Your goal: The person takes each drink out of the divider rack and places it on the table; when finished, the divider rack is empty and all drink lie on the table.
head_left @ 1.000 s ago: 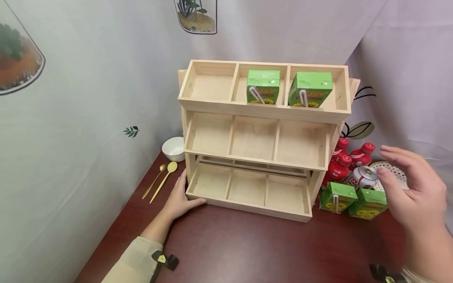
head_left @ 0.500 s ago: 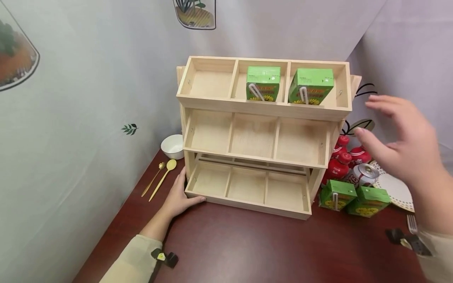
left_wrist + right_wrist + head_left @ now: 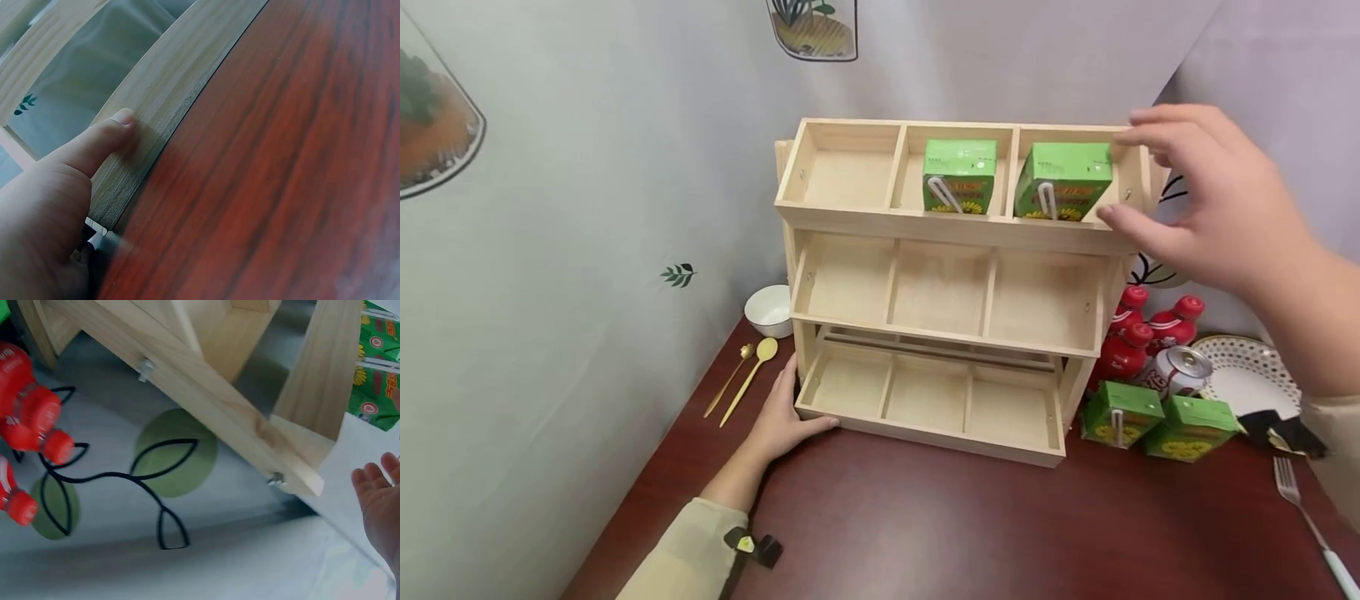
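Note:
A three-tier wooden shelf (image 3: 947,292) stands on the table, each tier split into three compartments. My left hand (image 3: 778,421) holds the lower left corner of its bottom tier. In the left wrist view the thumb (image 3: 106,140) lies on the front board (image 3: 156,100), while the fingers are hidden. My right hand (image 3: 1217,200) is raised at the top tier's right end, thumb and fingers spread with nothing between them. Just left of it, a green drink carton (image 3: 1063,179) with a straw stands in the right top compartment. Another green carton (image 3: 958,175) stands in the middle one.
Right of the shelf are red bottles (image 3: 1123,354), a can (image 3: 1180,371), two more green cartons (image 3: 1191,425), a dotted plate (image 3: 1240,367) and a fork (image 3: 1300,500). On the left are a white bowl (image 3: 769,308) and two gold spoons (image 3: 748,379). Fabric walls enclose the table.
My right hand has moved up and left, from beside the lower cartons to the top tier's right end. The left hand stays at the shelf corner.

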The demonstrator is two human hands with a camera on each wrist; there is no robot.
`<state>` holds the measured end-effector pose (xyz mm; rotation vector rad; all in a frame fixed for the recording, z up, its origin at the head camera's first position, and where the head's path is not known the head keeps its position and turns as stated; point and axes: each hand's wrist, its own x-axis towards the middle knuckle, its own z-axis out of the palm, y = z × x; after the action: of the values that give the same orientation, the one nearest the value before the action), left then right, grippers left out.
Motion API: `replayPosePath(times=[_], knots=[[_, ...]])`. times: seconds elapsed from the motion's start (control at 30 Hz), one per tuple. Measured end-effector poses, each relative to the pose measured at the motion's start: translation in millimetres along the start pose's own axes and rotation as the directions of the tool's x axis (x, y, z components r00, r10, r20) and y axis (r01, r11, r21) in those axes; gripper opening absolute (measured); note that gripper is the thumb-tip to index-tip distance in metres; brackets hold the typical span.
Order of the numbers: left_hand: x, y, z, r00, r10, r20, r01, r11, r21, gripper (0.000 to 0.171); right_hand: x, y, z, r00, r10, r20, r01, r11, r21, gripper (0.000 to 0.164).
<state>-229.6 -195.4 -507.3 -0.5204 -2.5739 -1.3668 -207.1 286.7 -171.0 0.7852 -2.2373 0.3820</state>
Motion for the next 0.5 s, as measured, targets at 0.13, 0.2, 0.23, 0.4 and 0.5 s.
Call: replayPosePath(times=[0.13, 0.2, 0.23, 0.4, 0.5], knots=[[0.4, 0.9, -3.0, 1.000, -0.008, 0.001, 0.008, 1.000, 0.013, 0.128, 19, -5, 0, 0.987, 0.105, 0.122, -0.102, 0.994, -0.031, 0.072], [0.0, 1.2, -3.4, 1.000, -0.012, 0.005, 0.012, 1.000, 0.022, 0.127, 27, -7, 1, 0.974, 0.143, 0.177, -0.138, 0.990, -0.040, 0.074], [-0.2, 1.1, -3.3, 1.000, -0.016, 0.008, 0.016, 1.000, 0.024, 0.127, 30, -8, 2, 0.970, 0.139, 0.200, -0.135, 0.990, -0.033, 0.075], [-0.8, 0.7, -1.8, 1.000, -0.016, 0.008, 0.016, 1.000, 0.012, 0.127, 37, -9, 7, 0.968, 0.028, 0.249, -0.030, 1.000, 0.002, 0.069], [0.0, 0.2, -0.1, 1.000, -0.010, 0.006, 0.010, 1.000, 0.005, 0.126, 36, -10, 9, 0.966, -0.016, 0.258, 0.020, 1.000, -0.011, 0.067]])
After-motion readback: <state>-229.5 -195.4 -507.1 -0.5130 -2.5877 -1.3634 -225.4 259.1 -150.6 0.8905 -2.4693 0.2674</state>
